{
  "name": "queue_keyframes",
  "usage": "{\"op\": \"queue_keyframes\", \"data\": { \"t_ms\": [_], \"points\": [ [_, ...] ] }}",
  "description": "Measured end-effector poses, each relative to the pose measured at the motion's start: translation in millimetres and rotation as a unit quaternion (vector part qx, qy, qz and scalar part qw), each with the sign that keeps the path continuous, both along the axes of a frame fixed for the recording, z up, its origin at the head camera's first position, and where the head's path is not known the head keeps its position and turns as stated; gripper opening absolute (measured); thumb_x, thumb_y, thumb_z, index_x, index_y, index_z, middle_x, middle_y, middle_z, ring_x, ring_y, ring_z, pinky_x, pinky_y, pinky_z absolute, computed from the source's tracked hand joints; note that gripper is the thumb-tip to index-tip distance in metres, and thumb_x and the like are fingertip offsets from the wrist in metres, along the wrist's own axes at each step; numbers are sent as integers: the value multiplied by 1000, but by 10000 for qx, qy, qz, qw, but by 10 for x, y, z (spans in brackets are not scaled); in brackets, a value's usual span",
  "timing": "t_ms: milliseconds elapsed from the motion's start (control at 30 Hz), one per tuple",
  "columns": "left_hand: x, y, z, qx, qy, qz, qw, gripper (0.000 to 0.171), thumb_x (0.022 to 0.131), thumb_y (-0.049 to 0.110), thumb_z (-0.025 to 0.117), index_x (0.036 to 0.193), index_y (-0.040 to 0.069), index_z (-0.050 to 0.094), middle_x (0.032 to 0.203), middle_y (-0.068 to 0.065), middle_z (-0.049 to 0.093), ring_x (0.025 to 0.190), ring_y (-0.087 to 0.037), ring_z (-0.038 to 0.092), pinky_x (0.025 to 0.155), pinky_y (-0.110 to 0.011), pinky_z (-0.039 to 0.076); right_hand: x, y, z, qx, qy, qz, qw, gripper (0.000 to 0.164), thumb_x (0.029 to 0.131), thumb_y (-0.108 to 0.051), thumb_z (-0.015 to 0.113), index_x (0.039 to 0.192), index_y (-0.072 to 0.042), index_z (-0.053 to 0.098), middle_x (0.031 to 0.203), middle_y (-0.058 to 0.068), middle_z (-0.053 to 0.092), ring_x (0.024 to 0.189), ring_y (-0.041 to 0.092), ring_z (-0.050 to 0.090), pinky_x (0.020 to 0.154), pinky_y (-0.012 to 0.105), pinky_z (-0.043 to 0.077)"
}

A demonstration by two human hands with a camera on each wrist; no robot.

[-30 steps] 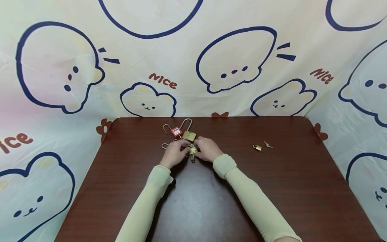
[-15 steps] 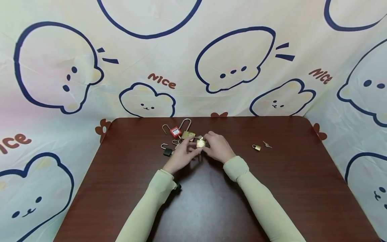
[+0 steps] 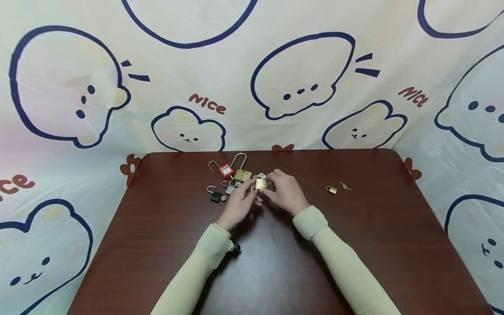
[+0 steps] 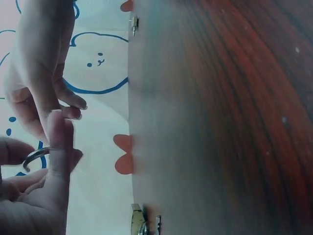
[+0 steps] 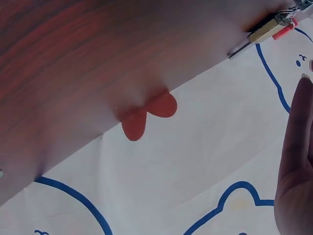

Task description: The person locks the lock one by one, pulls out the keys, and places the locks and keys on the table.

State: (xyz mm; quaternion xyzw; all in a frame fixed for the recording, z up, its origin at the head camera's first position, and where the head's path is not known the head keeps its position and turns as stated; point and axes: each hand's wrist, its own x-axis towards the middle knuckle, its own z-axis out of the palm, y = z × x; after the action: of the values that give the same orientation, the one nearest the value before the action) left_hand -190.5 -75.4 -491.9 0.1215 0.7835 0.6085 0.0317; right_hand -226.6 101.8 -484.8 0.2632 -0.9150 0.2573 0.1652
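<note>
A brass padlock [image 3: 261, 183] is held up between both hands over the far middle of the table, with small keys [image 3: 260, 176] at its upper end. My left hand [image 3: 238, 205] grips it from the left; the left wrist view shows a curved metal shackle [image 4: 34, 156] among that hand's fingers. From the right, my right hand [image 3: 287, 192] pinches the padlock's side with thumb and index finger. Only part of the right hand enters the right wrist view, and the padlock is out of sight there.
Left of the hands lie a red padlock [image 3: 226, 170], a large brass padlock [image 3: 242, 175], a black padlock [image 3: 215, 197] and a grey padlock [image 3: 229, 190], close together. A small brass padlock [image 3: 331, 190] and a key [image 3: 345, 186] lie right. A patterned cloth [image 3: 236, 78] hangs behind the table [image 3: 354, 245].
Both hands have moved right and slightly away with the brass padlock, off the group of locks. The black and grey padlocks have come into view. The padlock has turned in the fingers.
</note>
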Motion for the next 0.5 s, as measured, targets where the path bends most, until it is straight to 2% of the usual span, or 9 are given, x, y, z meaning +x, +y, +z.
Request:
{"op": "queue_keyframes", "data": {
  "t_ms": [133,233,367,500],
  "points": [
    [19,-11,30,166,5,48,9998,41,100,3,52,140,-4,46,106,-33,67,78,-44,67,73,-60,57,31,-11,-2,-245,-275,42,9993,25,79,-29,80,93,-10,69,83,0,61,71,10,58,63,30,56],
    [-3,2,-10,272,149,211,9993,39,98,5,55,136,-5,50,112,-30,66,75,-46,66,69,-59,58,49,-28,-3,-371,-444,48,9983,25,81,-28,79,94,-10,68,84,0,60,72,9,58,64,30,56],
    [-59,31,-91,353,417,559,9969,33,97,11,61,127,0,57,105,-24,70,68,-38,67,60,-54,59,55,-41,-5,-492,-403,38,9980,25,81,-27,79,96,-11,68,84,0,63,72,8,58,64,30,55],
    [-84,32,-84,332,364,710,9963,30,94,11,64,122,2,60,100,-21,71,65,-33,67,54,-45,58,56,-35,-8,-582,-430,46,9974,27,80,-28,80,98,-11,69,84,0,68,71,7,61,63,31,56]
  ]
}}
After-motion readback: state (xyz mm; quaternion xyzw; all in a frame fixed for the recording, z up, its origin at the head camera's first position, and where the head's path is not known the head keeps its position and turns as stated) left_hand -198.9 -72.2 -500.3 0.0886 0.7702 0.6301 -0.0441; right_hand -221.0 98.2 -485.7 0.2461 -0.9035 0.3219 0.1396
